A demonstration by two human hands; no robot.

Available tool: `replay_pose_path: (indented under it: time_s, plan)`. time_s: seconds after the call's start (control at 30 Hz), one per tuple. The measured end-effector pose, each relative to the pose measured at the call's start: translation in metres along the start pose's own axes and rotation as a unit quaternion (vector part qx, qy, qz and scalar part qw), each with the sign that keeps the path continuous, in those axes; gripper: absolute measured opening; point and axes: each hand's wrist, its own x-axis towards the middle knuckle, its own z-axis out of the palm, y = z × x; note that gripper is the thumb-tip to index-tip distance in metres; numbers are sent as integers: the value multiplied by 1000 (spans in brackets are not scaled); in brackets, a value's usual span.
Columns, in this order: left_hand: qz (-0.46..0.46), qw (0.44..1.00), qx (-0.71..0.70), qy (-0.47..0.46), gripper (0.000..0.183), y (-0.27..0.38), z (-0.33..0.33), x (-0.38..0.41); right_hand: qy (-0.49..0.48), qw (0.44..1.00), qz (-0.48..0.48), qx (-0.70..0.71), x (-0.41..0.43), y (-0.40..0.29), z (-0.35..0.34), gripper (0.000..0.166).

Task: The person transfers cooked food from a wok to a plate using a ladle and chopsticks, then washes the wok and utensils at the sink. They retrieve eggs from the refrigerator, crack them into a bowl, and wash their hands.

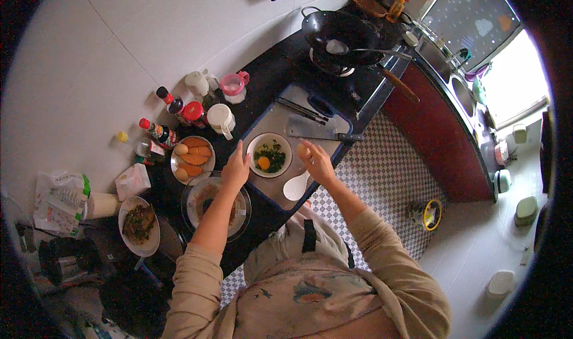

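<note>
A white bowl [288,147] with a dark rim holds chopped greens [274,154] and a raw egg yolk [263,163]. At its left side is my left hand [236,169], fingers apart and gripping nothing; whether it touches the rim is unclear. On the right, the fingertips of my right hand [318,163] hold a pale brown egg [303,150]; I cannot tell if its shell is whole. Below that hand, a white spoon [295,187] rests on the cutting board [268,190]. Behind the bowl lie a cleaver [313,131] and dark chopsticks [302,110].
A plate holds orange slices [194,159] and eggs [181,149]. Nearby are a glass bowl [192,220], a dish of cooked food [139,225], seasoning bottles [163,135] and jars [220,117]. A wok [344,30] with a ladle sits on the stove. The counter's front edge runs beside the board.
</note>
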Motion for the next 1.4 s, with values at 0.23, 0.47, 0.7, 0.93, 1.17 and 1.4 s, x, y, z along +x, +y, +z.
replay_pose_path:
  time_s: [0.23, 0.47, 0.7, 0.93, 1.17, 1.4]
  plan:
    - [40, 995, -89, 15, 51, -35, 50, 15, -22, 999, -30, 30, 0, -6, 15, 44]
    - [22, 995, -99, -8, 49, -30, 47, 17, 1, 1000, -12, 0, -5, -6, 27, 40]
    - [38, 993, -108, 16, 50, -33, 43, 14, 104, 992, -67, 6, 14, -24, 13, 43]
    - [226, 959, -60, 161, 55, -6, 13, 7, -13, 998, -49, 25, 36, -21, 16, 35]
    - [368, 923, -96, 55, 47, 40, -29, 16, -278, 875, 169, 358, 71, -55, 7, 42]
    - [313, 946, -80, 20, 46, 39, -35, 18, -306, 896, 49, 318, 71, -56, 11, 43]
